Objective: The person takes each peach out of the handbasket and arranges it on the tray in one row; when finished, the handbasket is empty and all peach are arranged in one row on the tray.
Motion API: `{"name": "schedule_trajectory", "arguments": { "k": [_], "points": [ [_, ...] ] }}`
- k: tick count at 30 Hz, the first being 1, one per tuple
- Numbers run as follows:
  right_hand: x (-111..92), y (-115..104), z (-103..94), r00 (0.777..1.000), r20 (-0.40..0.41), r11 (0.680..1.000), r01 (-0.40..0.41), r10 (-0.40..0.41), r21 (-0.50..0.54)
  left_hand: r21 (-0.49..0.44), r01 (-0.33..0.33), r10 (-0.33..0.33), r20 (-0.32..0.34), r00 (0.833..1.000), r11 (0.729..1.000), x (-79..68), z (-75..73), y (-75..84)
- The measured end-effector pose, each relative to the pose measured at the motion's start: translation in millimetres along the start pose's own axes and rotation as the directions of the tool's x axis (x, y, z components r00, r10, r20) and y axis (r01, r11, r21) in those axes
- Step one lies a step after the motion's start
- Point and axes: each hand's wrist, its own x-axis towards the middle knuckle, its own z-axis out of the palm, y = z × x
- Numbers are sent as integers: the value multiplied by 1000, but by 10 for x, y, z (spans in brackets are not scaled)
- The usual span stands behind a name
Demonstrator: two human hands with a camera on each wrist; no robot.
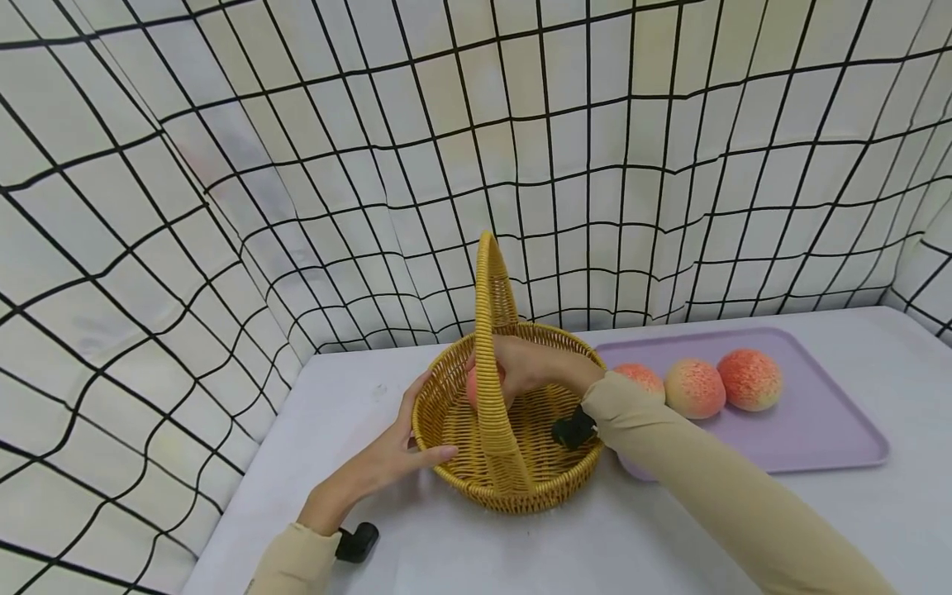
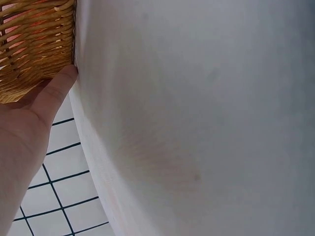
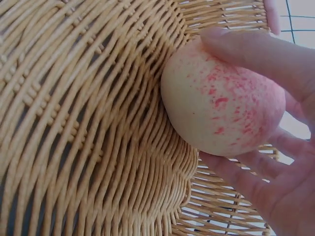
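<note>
A round yellow wicker basket [image 1: 476,492] with a tall arched handle stands on the white table. Inside it, my right hand [image 1: 524,364] holds a peach [image 3: 221,98], thumb on one side and fingers on the other. The peach is pale with red speckles and sits close against the woven wicker in the right wrist view. Part of it is hidden behind the handle in the head view. My left hand [image 1: 383,454] rests against the basket's left side from outside, thumb and fingers spread and fairly straight.
Right of the basket lies a purple tray [image 1: 811,421] bearing three peaches [image 1: 749,380], one partly covered by my right sleeve. A black grid net [image 1: 565,190] over white sheeting encloses the back and left of the table [image 1: 461,554].
</note>
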Motion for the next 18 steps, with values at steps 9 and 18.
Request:
{"name": "schedule_trajectory", "arguments": {
  "k": [9, 18],
  "points": [
    [-41, -19, 38, 999, -8, 998, -34, 34, -58, 8, -5, 5, 0, 1000, 1000, 3, 7, -4],
    [-424, -159, -255, 993, -93, 997, -74, 74, 9, -16, 2, -2, 2, 1000, 1000, 3, -1, -9]
  ]
}}
